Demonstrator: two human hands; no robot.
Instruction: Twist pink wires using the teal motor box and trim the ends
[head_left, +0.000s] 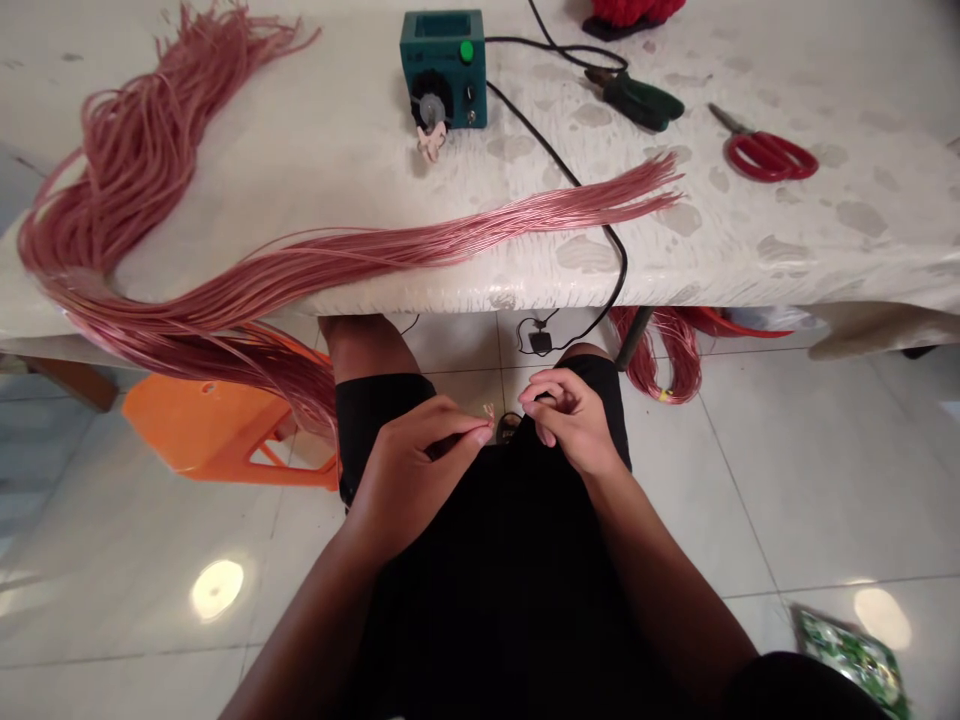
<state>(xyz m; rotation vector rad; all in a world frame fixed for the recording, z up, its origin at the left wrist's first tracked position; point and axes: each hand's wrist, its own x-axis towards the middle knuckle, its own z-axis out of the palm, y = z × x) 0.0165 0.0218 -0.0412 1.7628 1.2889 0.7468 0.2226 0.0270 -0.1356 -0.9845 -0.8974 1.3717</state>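
Note:
My left hand (412,470) is pinched around a thin dark strand, with a short pinkish wire end (489,412) sticking out past the fingertips. My right hand (574,420) curls close beside it, fingers bunched, and I cannot tell whether it holds anything. Both hands hover over my black shorts (517,560), well below the table. A long bundle of pink copper wires (375,255) lies across the white table (847,250) and droops over its front edge. A larger hank of the same wire (127,170) lies at the left.
A teal box (442,70) with a dial, green button and clip stands on the table, its black cable (600,290) hanging over the edge. Green-handled pliers (637,100) and red scissors (765,155) lie nearby. An orange stool (217,430) stands left; a wire coil (667,355) hangs under the table.

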